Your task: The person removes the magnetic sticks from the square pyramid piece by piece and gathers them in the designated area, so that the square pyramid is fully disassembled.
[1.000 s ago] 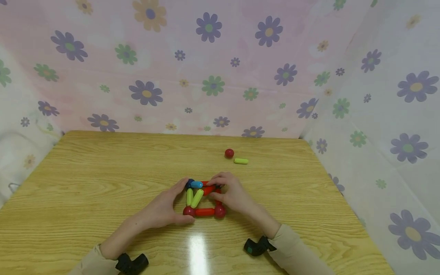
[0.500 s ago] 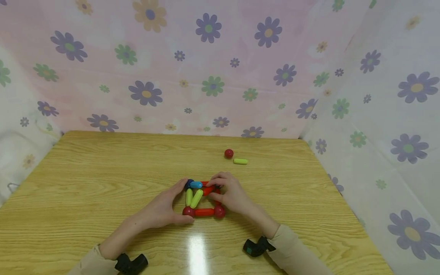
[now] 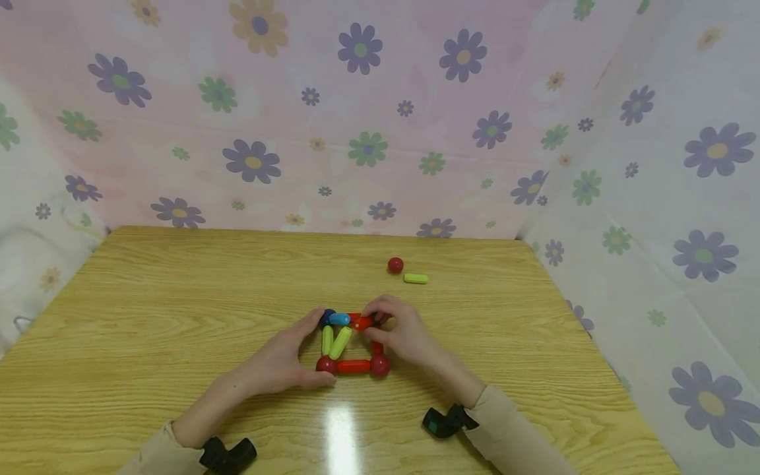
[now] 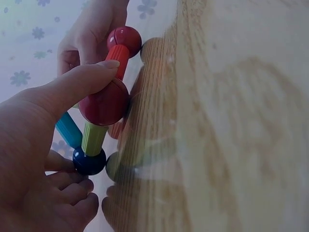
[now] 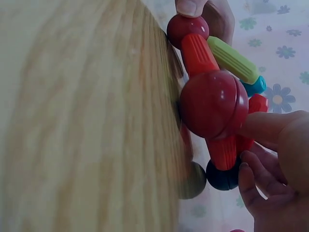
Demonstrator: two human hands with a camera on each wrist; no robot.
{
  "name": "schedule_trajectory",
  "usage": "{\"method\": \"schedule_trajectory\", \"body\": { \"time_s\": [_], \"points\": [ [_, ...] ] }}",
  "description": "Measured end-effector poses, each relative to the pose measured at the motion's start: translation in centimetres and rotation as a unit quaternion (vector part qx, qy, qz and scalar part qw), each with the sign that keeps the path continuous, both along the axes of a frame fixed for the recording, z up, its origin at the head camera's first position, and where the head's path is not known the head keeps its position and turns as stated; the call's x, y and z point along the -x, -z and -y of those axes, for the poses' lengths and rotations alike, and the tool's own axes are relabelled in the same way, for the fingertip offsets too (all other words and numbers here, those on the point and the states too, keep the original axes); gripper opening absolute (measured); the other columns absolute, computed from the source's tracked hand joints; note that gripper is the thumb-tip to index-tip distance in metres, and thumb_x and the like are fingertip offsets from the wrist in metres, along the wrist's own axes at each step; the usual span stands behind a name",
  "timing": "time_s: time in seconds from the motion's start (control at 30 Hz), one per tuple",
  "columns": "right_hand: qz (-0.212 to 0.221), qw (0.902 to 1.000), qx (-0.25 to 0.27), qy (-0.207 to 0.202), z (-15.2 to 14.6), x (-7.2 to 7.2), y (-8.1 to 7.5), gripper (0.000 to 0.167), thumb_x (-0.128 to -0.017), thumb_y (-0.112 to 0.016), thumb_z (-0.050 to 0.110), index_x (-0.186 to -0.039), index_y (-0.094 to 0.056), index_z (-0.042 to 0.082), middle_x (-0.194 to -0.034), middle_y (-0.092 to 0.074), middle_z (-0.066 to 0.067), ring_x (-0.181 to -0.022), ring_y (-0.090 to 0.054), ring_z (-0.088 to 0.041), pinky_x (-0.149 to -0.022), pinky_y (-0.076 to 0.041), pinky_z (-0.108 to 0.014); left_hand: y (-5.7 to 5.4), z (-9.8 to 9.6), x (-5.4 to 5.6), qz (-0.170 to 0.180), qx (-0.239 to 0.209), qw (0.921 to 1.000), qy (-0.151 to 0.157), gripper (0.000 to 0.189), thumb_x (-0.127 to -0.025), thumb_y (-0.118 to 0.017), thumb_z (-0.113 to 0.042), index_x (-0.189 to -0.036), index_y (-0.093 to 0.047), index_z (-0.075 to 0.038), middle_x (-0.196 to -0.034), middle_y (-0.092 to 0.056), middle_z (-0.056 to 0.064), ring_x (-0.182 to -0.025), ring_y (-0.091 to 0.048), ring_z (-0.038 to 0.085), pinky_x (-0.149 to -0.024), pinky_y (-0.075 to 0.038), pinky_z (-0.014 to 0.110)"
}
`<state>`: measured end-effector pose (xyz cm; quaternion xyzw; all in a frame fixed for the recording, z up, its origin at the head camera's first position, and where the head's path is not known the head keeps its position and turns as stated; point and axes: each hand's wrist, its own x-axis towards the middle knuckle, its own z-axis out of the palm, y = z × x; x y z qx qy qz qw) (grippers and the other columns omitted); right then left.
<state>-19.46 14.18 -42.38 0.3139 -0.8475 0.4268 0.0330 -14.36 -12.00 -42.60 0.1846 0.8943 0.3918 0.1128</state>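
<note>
A good job took a firm brace from the left hand [image 3: 282,361], which gripped the ball-and-rod frame [image 3: 340,344] on the table [image 3: 178,284], and gentle guidance (jolts might loosen it) from the right hand [image 3: 406,335], pinching the raised red rod [image 3: 361,323].

Got a four-sided ball-and-rod frame [image 3: 354,366] sitting flat on a wooden table [image 3: 178,290]. Two dark red balls [image 3: 380,365] on the near corners, a navy ball [image 3: 327,318] far left, a dark ball [image 5: 223,176] far right. Red rods [image 5: 199,54] make three sides, a lime rod [image 3: 327,341] the left one. Another lime rod [image 3: 341,343] and a light blue rod [image 3: 340,319] slant up off the left corners. Left hand [image 3: 279,363] grips that side; right hand [image 3: 406,336] pinches a slanted red rod [image 3: 359,324].
</note>
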Motion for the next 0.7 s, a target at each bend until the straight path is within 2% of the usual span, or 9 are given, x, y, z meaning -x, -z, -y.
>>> {"method": "schedule_trajectory", "body": {
  "time_s": [0.33, 0.47, 0.7],
  "points": [
    [0.003, 0.9997, 0.026, -0.004, -0.7, 0.3, -0.5, 0.023, -0.082, -0.078, -0.002, -0.099, -0.068, 0.009, -0.094, -0.064, -0.001, -0.078, -0.062, -0.015, -0.072, -0.057, -0.029, -0.1, -0.1, 0.0, 0.007, 0.004, 1.0000, -0.002, 0.119, -0.071, -0.086, -0.056, -0.160, -0.021, -0.012, -0.162, -0.030, 0.011, -0.148, -0.032, 0.036, -0.116, -0.033, 0.057],
    [0.028, 0.9991, 0.025, 0.020, -1.2, 0.4, -0.6, 0.025, -0.082, -0.076, -0.004, -0.100, -0.064, 0.009, -0.093, -0.066, -0.003, -0.078, -0.064, -0.016, -0.071, -0.057, -0.031, -0.3, -0.1, -0.1, 0.010, 0.003, 0.9999, -0.002, 0.119, -0.071, -0.086, -0.055, -0.160, -0.021, -0.012, -0.162, -0.030, 0.011, -0.148, -0.031, 0.036, -0.116, -0.033, 0.056],
    [0.078, 0.9947, 0.000, 0.067, -2.2, 0.5, -0.6, 0.022, -0.086, -0.072, 0.001, -0.103, -0.066, 0.013, -0.101, -0.068, -0.002, -0.086, -0.064, -0.015, -0.079, -0.055, -0.026, -0.4, 0.1, -0.1, 0.012, 0.009, 0.9999, -0.004, 0.119, -0.071, -0.086, -0.054, -0.161, -0.021, -0.013, -0.163, -0.030, 0.011, -0.148, -0.031, 0.037, -0.116, -0.033, 0.056]
  ]
}}
